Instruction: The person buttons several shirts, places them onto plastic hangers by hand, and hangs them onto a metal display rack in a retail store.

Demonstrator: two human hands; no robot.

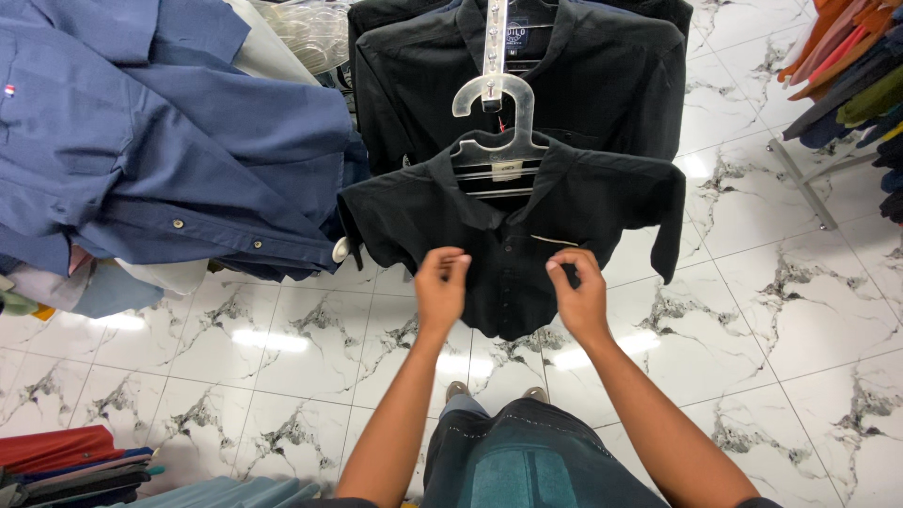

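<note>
White marble-patterned floor tiles (282,339) are spreading under everything, veined in grey. Hanging over them at the centre is a black short-sleeved shirt (602,202) on a clear plastic hanger (497,122), and both hands are working at its front. The left hand (440,287) is sitting just left of the shirt's button line, its grip pinched together on the black cloth. The right hand (576,293) is sitting just right of that line, below the pale strip on the chest, its grip likewise closed on a fold of fabric — the two hands are staying a little apart with the placket between them.

Directly behind and above the black short-sleeved shirt, a second black shirt (602,75) is hanging on the same vertical clear strip. Left of the shirt, a pile of blue button-up shirts (160,150) is lying heaped, with pale garments peeking out beneath. Far right of it, a rack of coloured clothes (851,71) is leaning in — orange, red, navy, olive. Below and left of it, folded clothes (66,461) are stacked at the corner. Straight below the shirt, the person's dark jeans (527,452) are showing.
</note>
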